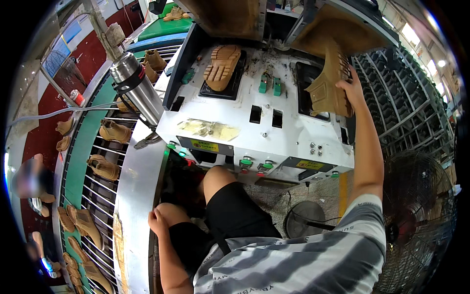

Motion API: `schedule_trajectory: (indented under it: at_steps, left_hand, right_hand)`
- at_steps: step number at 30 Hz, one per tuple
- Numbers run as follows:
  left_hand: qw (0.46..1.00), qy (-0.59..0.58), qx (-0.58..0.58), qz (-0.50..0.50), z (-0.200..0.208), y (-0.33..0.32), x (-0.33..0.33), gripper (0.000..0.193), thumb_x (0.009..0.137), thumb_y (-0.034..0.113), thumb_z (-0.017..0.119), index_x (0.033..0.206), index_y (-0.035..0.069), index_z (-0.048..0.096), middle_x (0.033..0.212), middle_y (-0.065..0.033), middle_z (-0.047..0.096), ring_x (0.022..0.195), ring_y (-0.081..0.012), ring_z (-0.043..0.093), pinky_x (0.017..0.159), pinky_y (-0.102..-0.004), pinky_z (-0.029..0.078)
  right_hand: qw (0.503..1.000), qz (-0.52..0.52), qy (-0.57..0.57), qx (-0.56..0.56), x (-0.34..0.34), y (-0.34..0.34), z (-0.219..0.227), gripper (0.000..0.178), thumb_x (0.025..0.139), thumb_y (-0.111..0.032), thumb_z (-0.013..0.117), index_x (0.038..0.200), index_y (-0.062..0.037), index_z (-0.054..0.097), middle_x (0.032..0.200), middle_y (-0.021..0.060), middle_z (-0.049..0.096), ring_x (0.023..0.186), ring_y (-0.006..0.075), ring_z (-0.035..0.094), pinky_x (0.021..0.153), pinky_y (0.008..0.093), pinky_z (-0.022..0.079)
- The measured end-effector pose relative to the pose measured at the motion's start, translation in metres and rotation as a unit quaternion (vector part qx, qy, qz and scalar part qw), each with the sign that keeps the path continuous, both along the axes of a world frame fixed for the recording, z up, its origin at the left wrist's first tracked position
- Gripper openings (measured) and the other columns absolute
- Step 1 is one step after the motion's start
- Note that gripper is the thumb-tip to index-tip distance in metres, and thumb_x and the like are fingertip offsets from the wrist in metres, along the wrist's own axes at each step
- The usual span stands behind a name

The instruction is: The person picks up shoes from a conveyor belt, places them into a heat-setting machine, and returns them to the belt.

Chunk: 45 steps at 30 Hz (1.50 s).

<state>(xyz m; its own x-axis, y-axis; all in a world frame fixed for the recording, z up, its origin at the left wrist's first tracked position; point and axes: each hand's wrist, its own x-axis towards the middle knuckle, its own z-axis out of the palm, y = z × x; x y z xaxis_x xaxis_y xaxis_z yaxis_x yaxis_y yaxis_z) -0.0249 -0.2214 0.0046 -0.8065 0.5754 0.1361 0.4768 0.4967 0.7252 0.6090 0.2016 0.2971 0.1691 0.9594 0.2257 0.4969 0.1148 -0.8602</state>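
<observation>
My right hand (pixel 351 92) is closed on a tan boot (pixel 327 83), gripping it at the sole side. The boot lies on its side over the right black pad (pixel 307 73) of a white two-station machine (pixel 223 112), its ridged sole facing right. Over the left black pad (pixel 237 81), another tan boot (pixel 223 67) stands sole up. Beside my knee, at the edge of the metal bench (pixel 139 191), rests my left hand (pixel 157 223). Nothing shows in it, and its fingers are mostly hidden.
Two raised covers (pixel 225 17) (pixel 338 29) hang over the machine's pads. A steel flask (pixel 137 85) stands at its left. Several boots (pixel 104 166) lie on a roller conveyor (pixel 98 196) farther left. A large fan (pixel 416 215) and a metal rack (pixel 387 103) stand at right.
</observation>
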Motion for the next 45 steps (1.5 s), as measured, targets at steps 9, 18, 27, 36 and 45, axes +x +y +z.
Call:
schedule_trajectory:
  at_steps: [9, 18, 27, 36, 45]
  left_hand:
    - [0.998, -0.052, -0.016, 0.008, -0.004, -0.004, -0.001, 0.028, 0.094, 0.022, 0.059, 0.078, -0.001, 0.059, 0.068, -0.0096, 0.059, 0.063, -0.0175, 0.052, 0.063, -0.033, 0.046]
    - [0.981, -0.179, 0.065, 0.028, -0.014, 0.006, -0.007, 0.037, 0.101, 0.028, 0.052, 0.075, 0.002, 0.057, 0.064, -0.0022, 0.052, 0.054, -0.0101, 0.045, 0.053, -0.027, 0.039]
    - [0.996, -0.03, -0.085, 0.008, 0.005, 0.029, 0.014, 0.04, 0.099, 0.036, 0.051, 0.086, 0.002, 0.067, 0.081, -0.0157, 0.068, 0.075, -0.0299, 0.064, 0.071, -0.0392, 0.049]
    - [0.836, -0.193, -0.051, -0.511, 0.029, 0.162, 0.246, 0.029, 0.095, 0.028, 0.056, 0.093, 0.0, 0.064, 0.082, -0.0187, 0.065, 0.079, -0.0344, 0.065, 0.071, -0.0415, 0.051]
    - [0.79, -0.159, 0.006, -0.592, 0.004, 0.21, 0.329, 0.022, 0.088, 0.015, 0.052, 0.096, 0.001, 0.068, 0.094, -0.0214, 0.068, 0.09, -0.0399, 0.064, 0.079, -0.0453, 0.05]
  right_hand:
    - [0.97, -0.07, -0.214, -0.09, -0.027, 0.108, -0.051, 0.082, 0.063, -0.026, 0.072, 0.136, -0.0005, 0.047, 0.125, 0.0199, 0.06, 0.11, 0.0335, 0.059, 0.095, 0.0378, 0.045]
    - [0.936, -0.093, -0.29, -0.179, -0.019, 0.126, -0.107, 0.079, 0.065, -0.039, 0.07, 0.132, -0.0018, 0.052, 0.128, 0.0214, 0.06, 0.117, 0.036, 0.057, 0.098, 0.0387, 0.044]
    - [0.908, -0.13, -0.373, -0.142, -0.039, 0.035, -0.095, 0.071, 0.091, -0.059, 0.049, 0.141, -0.0079, 0.05, 0.141, 0.0171, 0.052, 0.129, 0.0357, 0.049, 0.104, 0.0429, 0.042]
    - [0.934, -0.284, -0.078, 0.2, 0.049, -0.195, -0.208, 0.011, 0.094, -0.012, 0.058, 0.091, -0.0013, 0.056, 0.082, 0.0037, 0.053, 0.073, 0.0152, 0.049, 0.07, 0.0305, 0.044]
    - [0.712, -0.223, 0.657, -0.112, 0.045, -0.268, -0.241, 0.033, 0.094, -0.033, 0.051, 0.069, -0.0135, 0.047, 0.063, 0.002, 0.045, 0.059, 0.0172, 0.047, 0.058, 0.0322, 0.044]
